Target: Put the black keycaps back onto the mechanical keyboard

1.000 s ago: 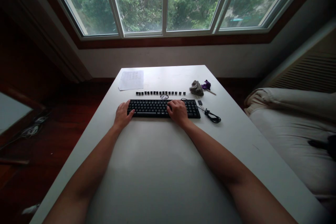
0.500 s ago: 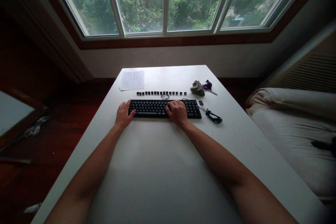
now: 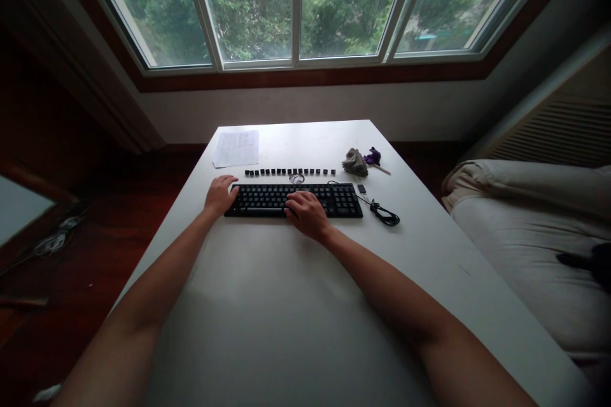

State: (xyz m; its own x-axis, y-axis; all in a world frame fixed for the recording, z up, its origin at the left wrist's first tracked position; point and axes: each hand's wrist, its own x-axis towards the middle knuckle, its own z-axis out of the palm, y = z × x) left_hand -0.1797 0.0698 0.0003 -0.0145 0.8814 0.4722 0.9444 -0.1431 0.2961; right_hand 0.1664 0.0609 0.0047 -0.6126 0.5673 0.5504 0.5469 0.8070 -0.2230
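Note:
A black keyboard (image 3: 260, 197) lies lengthwise on the white table (image 3: 281, 280). My left hand (image 3: 219, 196) is at its left end, thumb apart from the fingers. The fingers reach toward the back corner, and the thumb is close to the leftmost keys. Over the middle-right keys rests my right hand (image 3: 306, 211), palm down with fingers loosely spread. Just behind the keyboard runs a row of loose black keycaps (image 3: 290, 172). A small wire-like tool (image 3: 296, 179) sits between that row and the keyboard.
Right of the keyboard are a coiled black cable (image 3: 386, 215) and its plug (image 3: 361, 189). A grey cloth (image 3: 354, 163) and a purple cloth-like item (image 3: 373, 156) with a stick lie behind. Printed paper (image 3: 235, 148) is at the back left. A couch (image 3: 513, 229) stands at the right.
My right hand has shifted left along the keys. My left hand has moved slightly up and left, its thumb drawn back from the front keys. The view has shifted a little.

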